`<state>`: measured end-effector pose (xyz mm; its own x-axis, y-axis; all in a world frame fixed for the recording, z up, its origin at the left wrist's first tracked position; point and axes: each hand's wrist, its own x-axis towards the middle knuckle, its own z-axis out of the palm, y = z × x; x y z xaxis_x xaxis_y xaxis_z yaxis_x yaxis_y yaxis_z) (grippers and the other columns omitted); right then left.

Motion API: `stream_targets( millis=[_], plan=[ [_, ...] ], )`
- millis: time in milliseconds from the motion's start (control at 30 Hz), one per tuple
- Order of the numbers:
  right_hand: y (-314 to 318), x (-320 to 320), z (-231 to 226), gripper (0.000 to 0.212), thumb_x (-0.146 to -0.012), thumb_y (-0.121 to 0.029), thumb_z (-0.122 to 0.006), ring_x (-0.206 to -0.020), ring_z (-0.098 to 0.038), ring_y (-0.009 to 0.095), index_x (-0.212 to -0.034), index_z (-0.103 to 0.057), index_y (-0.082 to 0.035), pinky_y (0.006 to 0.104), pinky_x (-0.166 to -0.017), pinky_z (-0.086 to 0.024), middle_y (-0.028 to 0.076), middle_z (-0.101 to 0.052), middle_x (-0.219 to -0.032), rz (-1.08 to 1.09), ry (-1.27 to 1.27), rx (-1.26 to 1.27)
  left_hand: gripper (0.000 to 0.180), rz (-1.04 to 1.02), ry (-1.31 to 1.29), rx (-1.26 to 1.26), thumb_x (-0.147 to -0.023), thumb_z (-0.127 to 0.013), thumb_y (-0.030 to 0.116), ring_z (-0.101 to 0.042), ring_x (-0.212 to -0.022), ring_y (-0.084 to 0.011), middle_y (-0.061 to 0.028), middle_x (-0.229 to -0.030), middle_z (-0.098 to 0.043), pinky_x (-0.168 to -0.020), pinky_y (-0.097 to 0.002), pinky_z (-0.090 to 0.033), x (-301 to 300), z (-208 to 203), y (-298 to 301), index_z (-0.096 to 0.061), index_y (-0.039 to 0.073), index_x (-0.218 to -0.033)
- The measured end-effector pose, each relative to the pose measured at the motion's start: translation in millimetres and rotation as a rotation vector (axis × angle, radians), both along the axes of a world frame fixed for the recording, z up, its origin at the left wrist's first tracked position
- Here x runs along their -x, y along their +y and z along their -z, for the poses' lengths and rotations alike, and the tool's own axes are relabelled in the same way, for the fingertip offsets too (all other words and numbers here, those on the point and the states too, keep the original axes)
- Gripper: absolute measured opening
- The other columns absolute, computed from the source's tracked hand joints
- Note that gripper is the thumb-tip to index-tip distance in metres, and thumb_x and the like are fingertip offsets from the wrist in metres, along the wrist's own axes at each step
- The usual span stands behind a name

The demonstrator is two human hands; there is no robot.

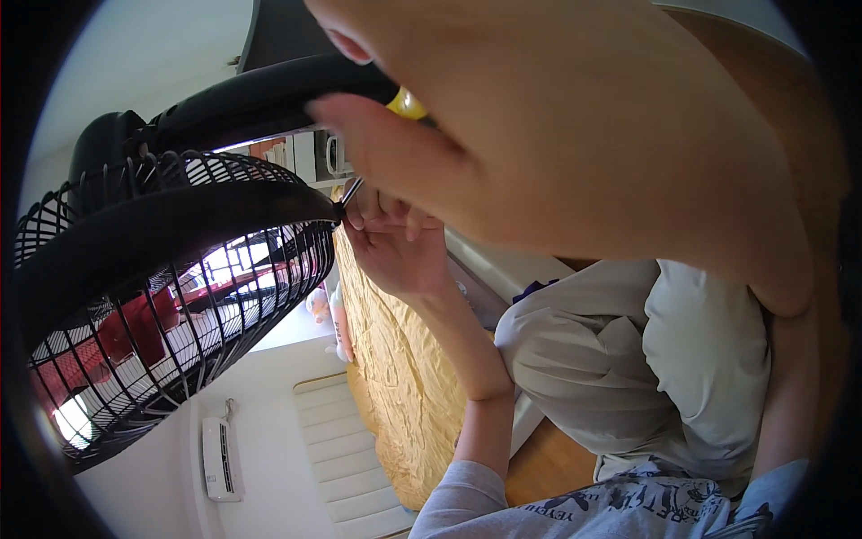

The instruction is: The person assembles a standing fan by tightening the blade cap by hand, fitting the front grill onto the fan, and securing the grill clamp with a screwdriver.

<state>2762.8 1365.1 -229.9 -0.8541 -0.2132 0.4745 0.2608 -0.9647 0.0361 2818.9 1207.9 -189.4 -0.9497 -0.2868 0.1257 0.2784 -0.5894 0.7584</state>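
Note:
A fan with a round black wire cage (171, 323) and a thick dark rim (180, 220) fills the left side. Close to the camera, my right hand (539, 135) is closed around a screwdriver's yellow handle (407, 105), most of which the hand hides. The screwdriver's thin metal shaft (353, 190) slants down to the end of the rim. Beside its tip, my left hand (395, 242) has its fingers curled and pressed together at the rim's edge. What those fingers pinch is too small to make out.
Above the cage runs a thick black fan part (269, 94). A bed with a crumpled yellow cover (395, 377) and a pale padded headboard (346, 440) lies beyond. A white air conditioner (221, 458) hangs on the wall. My legs in light trousers (593, 359) are folded below.

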Motion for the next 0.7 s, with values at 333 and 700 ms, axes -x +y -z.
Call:
stream_targets(
  millis=[333, 700],
  plan=[
    [-18, -8, -21, 0.026, -0.077, -0.025, -0.054, -0.079, -0.051, 0.015, -0.095, -0.047, -0.009, 0.0217, -0.056, -0.040, 0.005, -0.052, -0.082, -0.115, -0.078, 0.272, 0.017, 0.293, 0.100, -0.068, -0.083, -0.036, 0.021, -0.025, -0.063, -0.0101, 0.0049, -0.063, -0.026, -0.050, -0.0236, -0.028, -1, -13, 3, -0.036, 0.014, -0.067],
    [-86, -75, -89, 0.029, -0.076, -0.026, -0.055, -0.083, -0.050, 0.015, -0.098, -0.047, -0.010, 0.0196, -0.056, -0.039, 0.005, -0.053, -0.088, -0.300, -0.410, 0.957, 0.035, 0.156, 0.040, 0.104, -0.088, -0.025, 0.025, -0.048, -0.086, -0.0157, -0.0065, -0.093, -0.054, -0.078, -0.0347, -0.037, -1, -9, -1, -0.053, 0.005, -0.093]
  ],
)
